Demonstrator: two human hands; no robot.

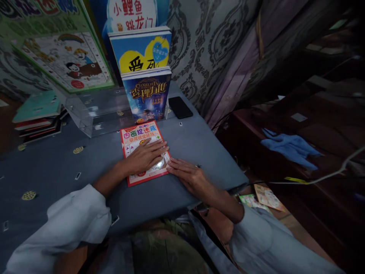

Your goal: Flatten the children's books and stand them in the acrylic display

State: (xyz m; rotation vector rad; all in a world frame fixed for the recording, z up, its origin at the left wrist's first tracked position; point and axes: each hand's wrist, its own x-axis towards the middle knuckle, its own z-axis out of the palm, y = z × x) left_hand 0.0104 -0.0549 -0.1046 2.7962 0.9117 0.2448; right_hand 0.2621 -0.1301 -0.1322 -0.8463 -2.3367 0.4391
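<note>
A red-bordered picture book (146,177) lies closed and slightly turned on the grey-blue tablecloth (196,148), its colourful Chinese title showing. Across the middle of its cover rests my left hand (146,155), palm down with the fingers stretched out. My right hand (189,175) lies at the book's right edge, its fingers extended and the fingertips touching the lower right border. Both hands hide parts of the cover. Just behind the book stands a dark blue book (148,97) with a gold title.
A clear acrylic stand (82,114) holds a large green-edged book (71,57); a yellow-and-blue book (139,51) stands nearby. Stacked books (40,114) lie at left. A black phone (181,107) is at the table's back edge. A blue cloth (291,146) lies on dark red furniture at right.
</note>
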